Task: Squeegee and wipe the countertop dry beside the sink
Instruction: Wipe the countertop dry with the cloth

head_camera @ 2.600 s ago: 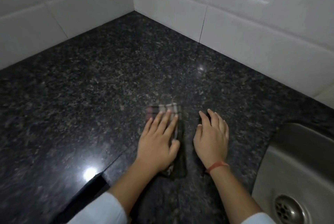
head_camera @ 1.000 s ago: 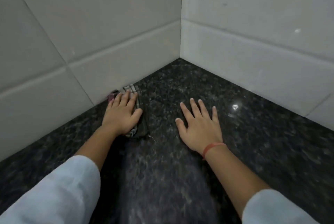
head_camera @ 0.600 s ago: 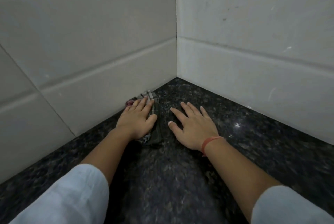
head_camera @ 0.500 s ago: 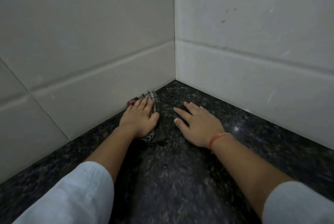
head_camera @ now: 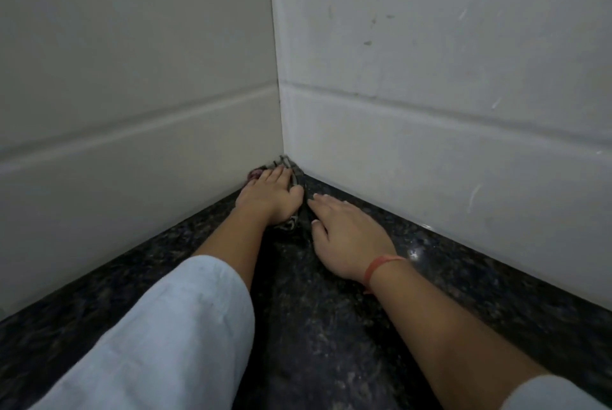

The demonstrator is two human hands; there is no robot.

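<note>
— Start at the left. What is there?

— A white tiled wall (head_camera: pixel 132 78), just left of the left hand (head_camera: pixel 268 201). Its bottom edge meets the dark speckled countertop (head_camera: pixel 331 327) right beside the little finger. A pale sleeve (head_camera: pixel 165 327) covers that forearm nearer the camera.

— And the hand itself?

— It lies flat, palm down, fingers straight and close together, pressing a checked cloth (head_camera: pixel 288 224) onto the stone. The cloth pokes out beyond the fingertips and under the heel of the palm.

— Where does the cloth sit?

— Jammed into the corner where the two walls meet. Its far end touches the corner seam, so ahead of the fingertips the cloth is hard against the tiles.

— To the right?

— The right hand (head_camera: pixel 347 237) rests just beside the left one, flat on the bare countertop, fingers straight and holding nothing. Its fingertips lie near the cloth's edge; I cannot tell if they touch it. A red thread band (head_camera: pixel 381 269) circles the wrist.

— Any free surface?

— Yes, behind both wrists, toward the camera, and to the right of the right hand, up to the second tiled wall (head_camera: pixel 430 78). A small glint of light sits just right of the band.
</note>
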